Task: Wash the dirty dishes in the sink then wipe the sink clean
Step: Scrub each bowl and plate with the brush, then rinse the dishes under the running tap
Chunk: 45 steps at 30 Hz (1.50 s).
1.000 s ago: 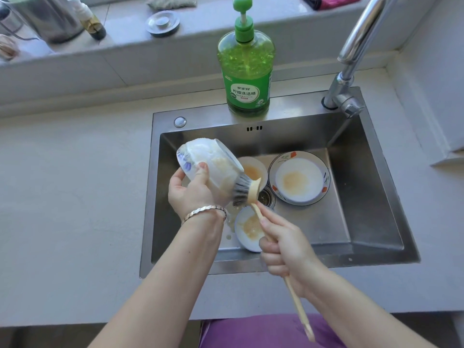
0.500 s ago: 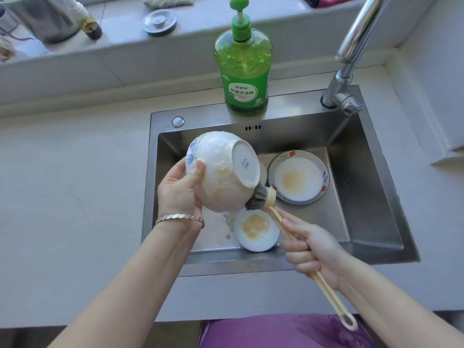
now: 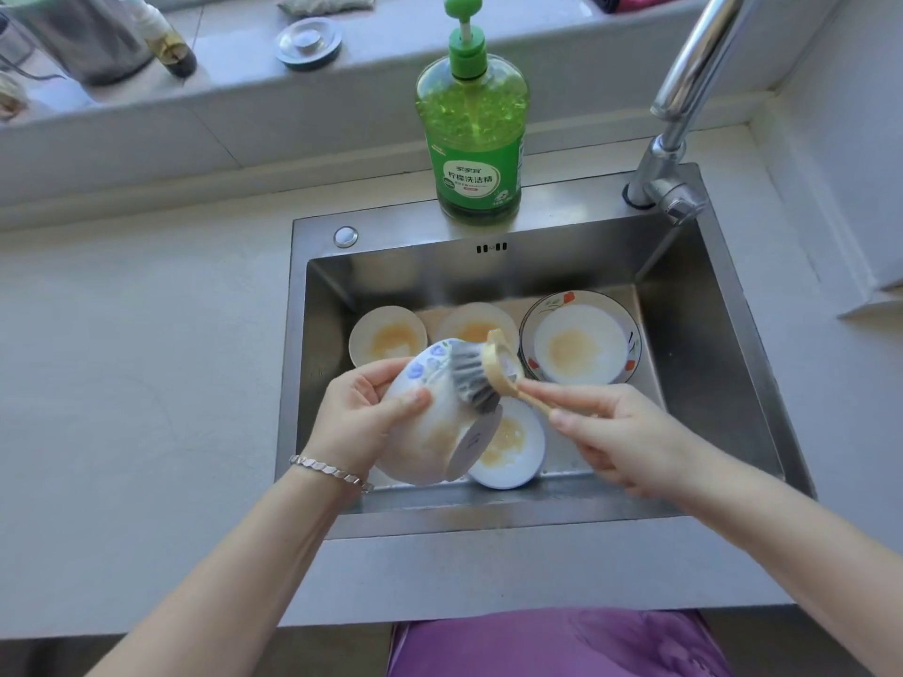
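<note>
My left hand point(image 3: 361, 412) grips a white bowl with blue flowers point(image 3: 430, 432), tipped on its side over the steel sink point(image 3: 708, 383), its foot ring turned toward me. My right hand point(image 3: 615, 432) holds the wooden handle of a dish brush point(image 3: 481, 373), whose grey bristles press on the bowl's outer wall. Below them lie dirty dishes: a small white dish point(image 3: 513, 452) with yellow residue, two small dishes point(image 3: 386, 337) at the back, and a flower-rimmed plate point(image 3: 579, 337) at the right.
A green dish soap bottle point(image 3: 473, 139) stands on the sink's back rim, with the tap point(image 3: 684, 105) at the back right. The ledge behind holds a drain stopper point(image 3: 308, 41), a small bottle point(image 3: 161, 36) and a metal pot point(image 3: 83, 31). Grey counter surrounds the sink.
The bowl has been turned and lowered, so its foot now faces me. The brush moved from under the bowl's right side onto its upper wall, and my right hand came up closer to the brush head.
</note>
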Tool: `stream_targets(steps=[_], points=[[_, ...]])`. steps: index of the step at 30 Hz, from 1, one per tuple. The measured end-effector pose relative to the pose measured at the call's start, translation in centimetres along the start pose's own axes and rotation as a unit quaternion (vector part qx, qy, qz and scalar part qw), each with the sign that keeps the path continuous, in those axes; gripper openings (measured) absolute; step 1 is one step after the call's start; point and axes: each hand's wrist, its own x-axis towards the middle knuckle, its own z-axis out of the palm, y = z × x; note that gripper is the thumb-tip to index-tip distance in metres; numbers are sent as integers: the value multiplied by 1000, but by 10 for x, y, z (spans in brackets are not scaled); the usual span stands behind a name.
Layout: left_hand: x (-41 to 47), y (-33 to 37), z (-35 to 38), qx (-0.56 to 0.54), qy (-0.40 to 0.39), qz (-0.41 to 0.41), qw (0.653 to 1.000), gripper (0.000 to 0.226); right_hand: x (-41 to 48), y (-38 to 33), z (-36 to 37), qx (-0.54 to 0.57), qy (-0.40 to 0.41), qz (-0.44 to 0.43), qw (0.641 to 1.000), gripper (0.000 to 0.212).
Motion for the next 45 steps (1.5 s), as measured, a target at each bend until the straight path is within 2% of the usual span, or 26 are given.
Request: stream_targets(steps=[5, 8, 10, 14, 18, 22, 25, 27, 32, 34, 36, 39, 42, 45], points=[[0, -3, -3, -48, 33, 3, 998, 25, 7, 7, 0, -8, 67, 62, 996, 39], [3, -4, -2, -83, 90, 3, 992, 19, -3, 9, 19, -5, 39, -28, 999, 42], [6, -7, 3, -93, 131, -2, 987, 17, -4, 8, 28, -41, 42, -74, 996, 41], [8, -11, 18, -110, 193, -31, 975, 15, 9, 15, 26, -40, 110, -39, 992, 40], [16, -2, 24, -165, 263, -58, 949, 22, -4, 30, 39, -58, 103, -64, 991, 40], [17, 5, 31, -128, 234, -30, 963, 22, -4, 32, 26, -40, 91, -22, 995, 40], [17, 6, 34, -125, 229, -32, 965, 20, -9, 28, 29, -12, 77, -59, 995, 39], [15, 5, 36, -123, 212, -32, 969, 18, -4, 27, 25, -3, 103, -70, 992, 40], [16, 2, 44, -49, 178, 13, 983, 15, 9, 47, -4, -115, 126, 8, 985, 42], [21, 3, 47, -30, 170, 6, 985, 17, 6, 54, -27, -182, 161, 42, 969, 45], [24, 3, 53, -11, 166, -6, 986, 14, 3, 51, -57, -274, 218, 49, 936, 39], [30, 4, 67, -1, 160, -17, 987, 14, 9, 27, -105, -401, 287, 4, 870, 18], [36, 9, 74, 15, 160, -31, 987, 12, 32, -3, -146, -515, 322, -51, 793, 17], [43, 15, 77, 11, 160, -35, 986, 14, 59, -33, -170, -551, 312, -106, 766, 20]])
